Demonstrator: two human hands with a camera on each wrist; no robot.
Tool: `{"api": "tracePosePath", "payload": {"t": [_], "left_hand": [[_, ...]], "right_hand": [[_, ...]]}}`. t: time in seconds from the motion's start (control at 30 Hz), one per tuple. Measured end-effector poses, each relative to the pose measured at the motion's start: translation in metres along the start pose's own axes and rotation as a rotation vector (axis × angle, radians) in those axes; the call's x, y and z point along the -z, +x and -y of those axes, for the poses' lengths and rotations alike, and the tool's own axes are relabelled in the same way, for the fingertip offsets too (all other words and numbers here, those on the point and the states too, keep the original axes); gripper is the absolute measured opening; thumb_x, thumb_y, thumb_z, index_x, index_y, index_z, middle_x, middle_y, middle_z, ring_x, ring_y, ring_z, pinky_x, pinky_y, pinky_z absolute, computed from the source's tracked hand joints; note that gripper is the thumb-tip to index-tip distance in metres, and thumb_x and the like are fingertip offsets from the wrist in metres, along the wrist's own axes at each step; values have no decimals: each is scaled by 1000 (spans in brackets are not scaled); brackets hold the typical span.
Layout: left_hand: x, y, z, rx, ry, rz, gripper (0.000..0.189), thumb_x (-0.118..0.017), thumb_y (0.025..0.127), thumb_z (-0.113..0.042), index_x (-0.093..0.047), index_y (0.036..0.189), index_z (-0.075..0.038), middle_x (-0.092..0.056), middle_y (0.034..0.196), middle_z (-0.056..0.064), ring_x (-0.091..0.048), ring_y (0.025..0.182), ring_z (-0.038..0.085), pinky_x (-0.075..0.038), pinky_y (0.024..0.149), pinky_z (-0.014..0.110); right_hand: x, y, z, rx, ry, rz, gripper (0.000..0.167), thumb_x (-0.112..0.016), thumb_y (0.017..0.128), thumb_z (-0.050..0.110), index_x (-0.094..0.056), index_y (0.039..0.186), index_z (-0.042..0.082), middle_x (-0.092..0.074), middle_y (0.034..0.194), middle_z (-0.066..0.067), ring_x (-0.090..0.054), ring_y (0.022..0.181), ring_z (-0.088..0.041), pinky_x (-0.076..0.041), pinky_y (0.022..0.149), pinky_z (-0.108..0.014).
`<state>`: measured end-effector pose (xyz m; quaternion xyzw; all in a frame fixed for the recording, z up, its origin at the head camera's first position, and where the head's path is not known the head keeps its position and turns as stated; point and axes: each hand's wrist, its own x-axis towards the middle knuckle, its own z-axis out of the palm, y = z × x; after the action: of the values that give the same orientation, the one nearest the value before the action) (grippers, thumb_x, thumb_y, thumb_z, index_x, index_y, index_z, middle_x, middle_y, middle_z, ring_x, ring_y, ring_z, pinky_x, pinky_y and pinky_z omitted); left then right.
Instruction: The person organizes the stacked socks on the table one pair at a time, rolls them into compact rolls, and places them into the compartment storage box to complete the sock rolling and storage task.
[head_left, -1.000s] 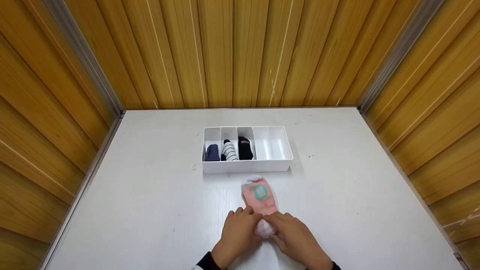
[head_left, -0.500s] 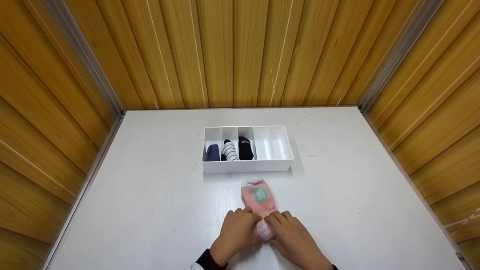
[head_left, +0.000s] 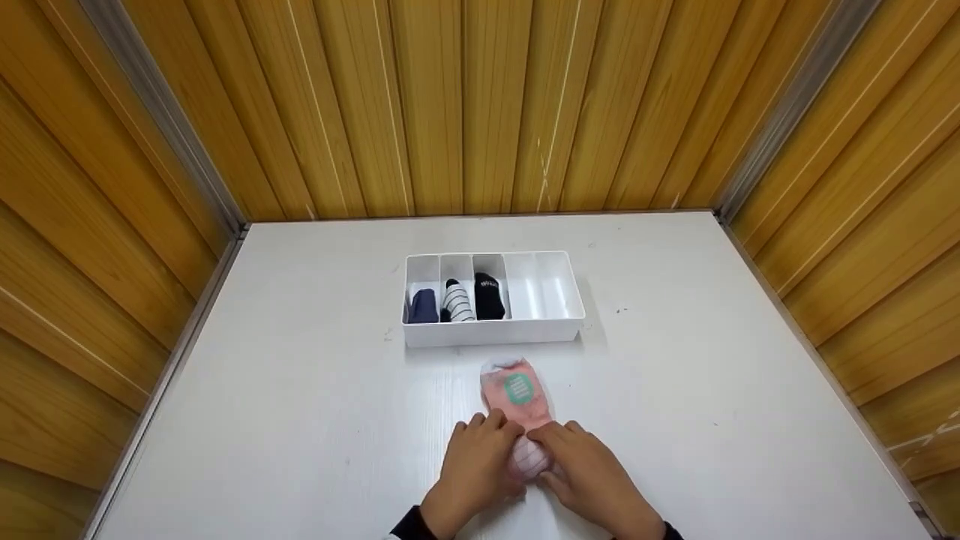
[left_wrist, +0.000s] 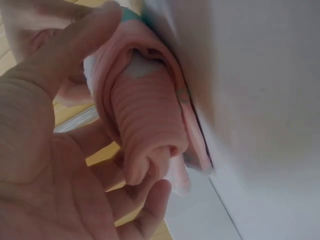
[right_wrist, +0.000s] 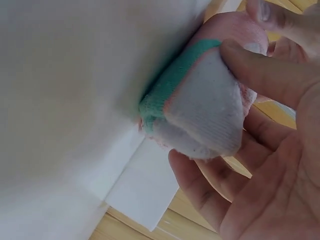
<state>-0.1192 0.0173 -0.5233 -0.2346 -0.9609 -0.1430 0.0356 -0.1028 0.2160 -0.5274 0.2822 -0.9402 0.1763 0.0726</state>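
A pink sock [head_left: 517,409] with a round green patch and a white far end lies on the table, its near end turned up into a thick roll. My left hand [head_left: 480,465] grips the left side of that roll and my right hand [head_left: 589,472] grips the right, thumbs on the near side. In the left wrist view the roll's ribbed pink end [left_wrist: 147,110] shows its wound layers, with the left thumb on top. The right wrist view shows the roll's other end [right_wrist: 205,100], white and green, between the right thumb and fingers.
Beyond the sock stands a white divided box [head_left: 491,334]. Its left compartments hold a navy sock [head_left: 424,306], a striped sock [head_left: 459,304] and a black sock [head_left: 490,298]. Yellow wood-look panels [head_left: 480,112] wall in the white table [head_left: 300,390].
The sock's flat far end has slid slightly toward me. Both hands keep their grip on the roll in nearly the same place.
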Motion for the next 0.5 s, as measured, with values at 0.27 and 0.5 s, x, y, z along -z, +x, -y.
{"api": "tracePosePath", "payload": {"t": [0.27, 0.5], "left_hand": [[-1, 3, 0, 13, 10, 14, 49, -94, 59, -45, -76, 100, -24, -65, 91, -4, -60, 80, 19, -42, 66, 35], [3, 5, 5, -7, -9, 48, 46, -91, 62, -49, -78, 98, -23, -66, 87, -4, -60, 76, 17, -42, 65, 35]], "right_hand": [[-3, -1, 3, 20, -90, -1, 61, -90, 72, 24, -60, 125, 18, -63, 122, 8, -56, 98, -14, -52, 79, -34], [-5, 0, 8, 20, -173, -16, 67, -92, 67, 30, -59, 124, 20, -61, 119, 7, -56, 100, -16, -50, 74, -33]]}}
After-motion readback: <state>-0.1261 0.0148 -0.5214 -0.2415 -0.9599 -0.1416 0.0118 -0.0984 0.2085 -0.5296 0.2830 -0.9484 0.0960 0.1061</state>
